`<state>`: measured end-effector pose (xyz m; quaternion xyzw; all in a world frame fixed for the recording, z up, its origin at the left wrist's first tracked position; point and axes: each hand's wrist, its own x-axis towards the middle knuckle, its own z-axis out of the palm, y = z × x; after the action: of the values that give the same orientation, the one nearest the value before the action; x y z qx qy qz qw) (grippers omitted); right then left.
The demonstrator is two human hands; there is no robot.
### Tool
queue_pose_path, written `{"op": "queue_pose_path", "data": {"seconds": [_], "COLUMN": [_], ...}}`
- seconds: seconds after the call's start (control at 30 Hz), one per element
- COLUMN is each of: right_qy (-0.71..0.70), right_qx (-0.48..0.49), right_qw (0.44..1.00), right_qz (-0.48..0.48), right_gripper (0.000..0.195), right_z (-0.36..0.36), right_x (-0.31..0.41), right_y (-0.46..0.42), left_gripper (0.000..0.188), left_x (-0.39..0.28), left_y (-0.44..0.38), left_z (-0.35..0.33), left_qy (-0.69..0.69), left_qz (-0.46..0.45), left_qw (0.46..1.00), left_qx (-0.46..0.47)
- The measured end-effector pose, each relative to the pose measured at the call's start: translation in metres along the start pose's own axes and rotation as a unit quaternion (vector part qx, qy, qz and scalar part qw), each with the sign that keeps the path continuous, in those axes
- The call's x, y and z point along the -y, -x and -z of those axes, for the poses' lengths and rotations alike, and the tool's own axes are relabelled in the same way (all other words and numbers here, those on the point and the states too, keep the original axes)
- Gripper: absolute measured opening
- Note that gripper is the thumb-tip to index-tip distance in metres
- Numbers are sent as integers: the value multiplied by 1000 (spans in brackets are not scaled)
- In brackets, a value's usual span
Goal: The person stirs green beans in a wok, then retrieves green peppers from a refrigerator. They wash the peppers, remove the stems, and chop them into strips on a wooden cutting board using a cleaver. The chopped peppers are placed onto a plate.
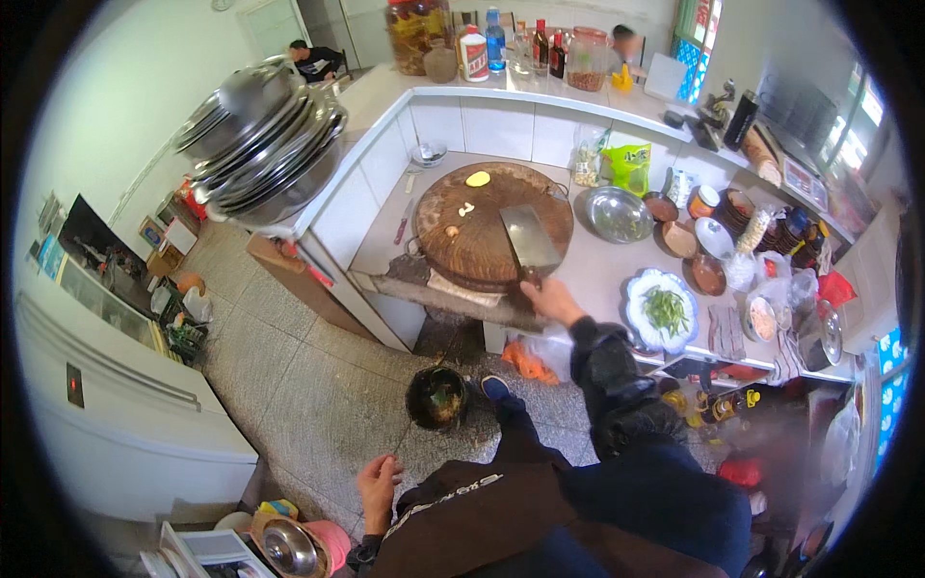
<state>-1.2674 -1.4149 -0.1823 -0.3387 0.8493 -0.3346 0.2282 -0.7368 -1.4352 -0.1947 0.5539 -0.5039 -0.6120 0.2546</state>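
Note:
My right hand (555,302) grips the handle of a cleaver (530,235), whose broad blade lies over the right part of a thick round wooden chopping block (498,264). On the block rest a yellow slice (478,178), perhaps ginger, some small white pieces (466,209) that look like garlic, and a small brownish piece (452,231). My left hand (380,480) hangs low over the floor, away from the counter, its fingers partly curled and nothing visible in them. To the right of the block are a metal bowl (618,214) and a scalloped plate (636,312) with sliced green vegetable.
Stacked metal basins (267,180) stand on the ledge at left. A small knife (402,222) lies left of the block. Bowls and bags crowd the counter's right. On the floor is a black bin (437,397). Two people sit beyond the ledge.

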Motion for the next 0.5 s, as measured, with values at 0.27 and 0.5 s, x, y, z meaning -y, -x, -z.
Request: {"op": "queue_pose_path", "data": {"seconds": [0.27,0.5], "right_qy": [226,169], "right_qx": [-107,74], "right_qw": [964,972], "right_qz": [84,148], "right_gripper": [34,19], "right_z": [118,128], "right_x": [-17,-52], "right_y": [-207,-328], "left_gripper": [27,29], "left_x": [-117,-161], "left_y": [-130,-197], "left_z": [-111,-137], "left_qy": [-100,-124], "left_qz": [2,11], "left_qw": [993,991], "left_qx": [59,37]}}
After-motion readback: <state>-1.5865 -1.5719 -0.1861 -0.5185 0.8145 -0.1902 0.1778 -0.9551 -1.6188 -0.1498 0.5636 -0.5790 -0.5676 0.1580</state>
